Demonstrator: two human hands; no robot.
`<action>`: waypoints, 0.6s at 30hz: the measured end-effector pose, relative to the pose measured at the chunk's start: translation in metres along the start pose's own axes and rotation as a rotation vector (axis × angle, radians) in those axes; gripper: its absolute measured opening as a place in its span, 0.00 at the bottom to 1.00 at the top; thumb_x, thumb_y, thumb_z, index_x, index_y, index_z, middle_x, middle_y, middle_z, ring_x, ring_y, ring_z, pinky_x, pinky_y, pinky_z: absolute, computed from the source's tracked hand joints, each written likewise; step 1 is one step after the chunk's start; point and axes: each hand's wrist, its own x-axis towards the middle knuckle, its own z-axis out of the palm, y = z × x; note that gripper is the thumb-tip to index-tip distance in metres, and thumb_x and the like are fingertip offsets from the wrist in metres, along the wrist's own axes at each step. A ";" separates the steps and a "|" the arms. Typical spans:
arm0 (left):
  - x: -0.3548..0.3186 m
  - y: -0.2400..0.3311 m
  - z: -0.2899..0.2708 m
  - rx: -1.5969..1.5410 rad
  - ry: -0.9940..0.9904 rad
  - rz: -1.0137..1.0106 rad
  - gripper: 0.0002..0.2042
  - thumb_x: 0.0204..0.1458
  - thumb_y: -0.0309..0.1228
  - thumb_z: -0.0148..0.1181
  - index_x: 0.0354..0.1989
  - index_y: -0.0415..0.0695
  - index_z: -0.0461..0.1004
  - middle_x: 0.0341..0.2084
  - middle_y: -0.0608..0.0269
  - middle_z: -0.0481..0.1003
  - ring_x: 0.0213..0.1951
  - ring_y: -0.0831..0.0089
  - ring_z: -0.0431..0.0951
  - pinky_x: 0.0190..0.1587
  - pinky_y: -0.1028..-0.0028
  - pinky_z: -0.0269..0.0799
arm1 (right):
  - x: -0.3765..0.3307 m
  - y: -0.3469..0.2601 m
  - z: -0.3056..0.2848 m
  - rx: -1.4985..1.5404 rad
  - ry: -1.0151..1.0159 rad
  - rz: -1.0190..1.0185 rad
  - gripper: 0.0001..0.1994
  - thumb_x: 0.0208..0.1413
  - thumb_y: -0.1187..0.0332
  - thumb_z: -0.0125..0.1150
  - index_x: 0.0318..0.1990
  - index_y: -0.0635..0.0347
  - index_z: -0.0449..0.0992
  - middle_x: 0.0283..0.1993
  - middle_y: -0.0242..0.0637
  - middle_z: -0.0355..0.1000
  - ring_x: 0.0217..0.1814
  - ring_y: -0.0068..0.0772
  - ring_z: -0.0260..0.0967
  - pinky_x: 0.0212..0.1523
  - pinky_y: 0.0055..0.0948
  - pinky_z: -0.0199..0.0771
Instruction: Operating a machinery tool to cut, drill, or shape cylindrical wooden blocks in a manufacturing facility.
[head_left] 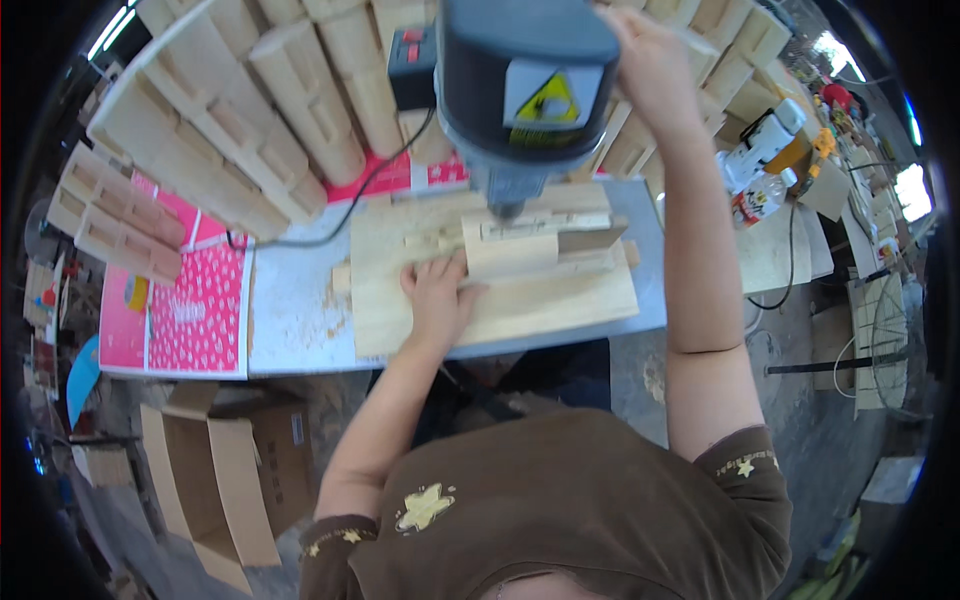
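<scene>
Under the grey drill press head (525, 90), mid-bench, the left hand (438, 295) presses spread fingers on a pale wooden block (510, 248) atop a plywood board (500, 290). Right hand (650, 55) reaches up; its grip is unclear. Drilling seems underway; next needs steady, slow feed.

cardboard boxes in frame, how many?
1: an open cardboard box on the floor at lower left, below the table edge, flaps spread. Others may be hidden beyond the rim.

Grey workbench (290, 320), pale wooden board (560, 305), pink patterned sheet (190, 310), scattered sawdust (335, 305), black cable (330, 235)
</scene>
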 end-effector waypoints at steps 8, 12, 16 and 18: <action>0.002 -0.003 -0.003 -0.064 -0.034 -0.035 0.20 0.41 0.39 0.64 0.43 0.45 0.73 0.32 0.63 0.70 0.40 0.62 0.67 0.52 0.59 0.50 | -0.097 -0.046 -0.045 0.164 -0.092 0.061 0.14 0.58 0.64 0.52 0.31 0.67 0.77 0.19 0.27 0.64 0.23 0.14 0.59 0.25 0.19 0.58; 0.004 0.003 -0.002 -0.065 -0.011 -0.005 0.19 0.41 0.39 0.64 0.40 0.45 0.73 0.30 0.64 0.69 0.38 0.63 0.67 0.53 0.60 0.50 | -0.163 -0.026 -0.030 0.282 -0.140 0.171 0.05 0.54 0.76 0.53 0.31 0.68 0.75 0.20 0.34 0.66 0.21 0.23 0.59 0.23 0.20 0.57; 0.002 0.004 -0.006 -0.070 -0.018 -0.013 0.18 0.41 0.39 0.65 0.39 0.44 0.74 0.30 0.64 0.69 0.38 0.64 0.67 0.53 0.61 0.50 | -0.192 0.009 0.020 0.327 0.048 -0.054 0.04 0.52 0.76 0.55 0.32 0.66 0.76 0.23 0.35 0.69 0.24 0.28 0.62 0.26 0.25 0.60; 0.001 0.004 -0.005 -0.070 -0.017 -0.008 0.18 0.41 0.39 0.65 0.39 0.44 0.74 0.30 0.64 0.69 0.38 0.64 0.67 0.52 0.61 0.50 | -0.192 0.016 0.028 0.335 0.094 -0.132 0.04 0.52 0.76 0.56 0.32 0.65 0.76 0.24 0.35 0.70 0.25 0.30 0.64 0.28 0.26 0.61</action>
